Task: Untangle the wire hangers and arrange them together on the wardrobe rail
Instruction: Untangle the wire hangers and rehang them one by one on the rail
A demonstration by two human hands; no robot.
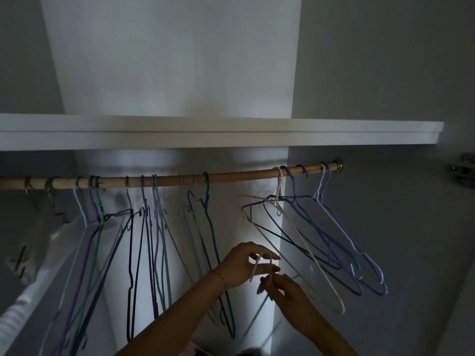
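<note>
A white shelf (221,134) spans the wardrobe above a wooden rail (231,176), from which wire hangers hang in loose bunches: a tangled group (144,240) from the rail's left end to its middle, and a blue and purple cluster (334,232) near its right end. A cream hanger (308,255) hooks on the rail beside that right cluster, tilted down towards the hands. Below the middle of the rail, the left hand (240,265) pinches a pale wire piece between curled fingers (267,256), and the right hand (285,291) meets it, fingertips closed on the same wire.
</note>
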